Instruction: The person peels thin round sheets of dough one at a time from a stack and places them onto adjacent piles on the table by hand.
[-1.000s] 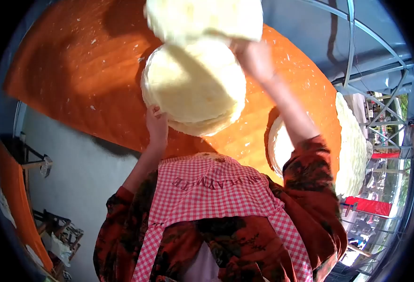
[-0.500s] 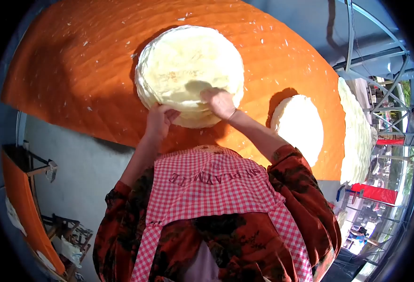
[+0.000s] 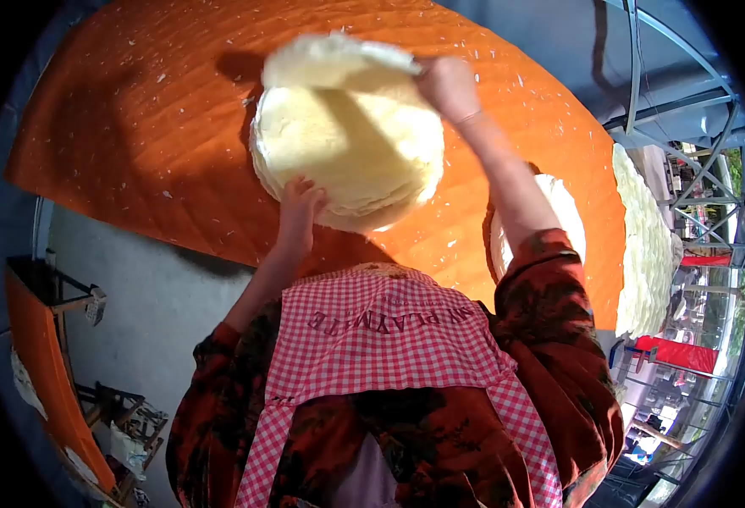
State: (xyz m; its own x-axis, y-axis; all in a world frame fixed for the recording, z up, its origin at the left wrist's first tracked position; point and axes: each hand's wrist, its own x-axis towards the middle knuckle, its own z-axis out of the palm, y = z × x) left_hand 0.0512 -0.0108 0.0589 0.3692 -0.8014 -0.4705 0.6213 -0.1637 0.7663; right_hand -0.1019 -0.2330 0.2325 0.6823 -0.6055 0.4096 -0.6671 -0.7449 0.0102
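Note:
A stack of thin, pale round flatbreads (image 3: 364,152) lies on the orange cloth in front of me. My right hand (image 3: 449,89) is closed on the right edge of the top flatbread (image 3: 317,63), which is raised and folded back over the stack's far side, blurred by motion. At the near left rim, my left hand (image 3: 303,203) rests with its fingers laid on the stack. A smaller pale round stack (image 3: 563,199) sits to the right, partly hidden behind my right forearm.
White flakes are scattered over the orange cloth (image 3: 161,161). At its right end lies a long row of overlapping pale rounds (image 3: 643,254). A metal frame (image 3: 686,106) stands at the right. Another orange surface (image 3: 46,364) and a small rack (image 3: 123,423) are at lower left.
My right hand has moved from the stack's near edge up and to the right, peeling the top flatbread away from me. My left hand stays near the rim, its fingers now flatter.

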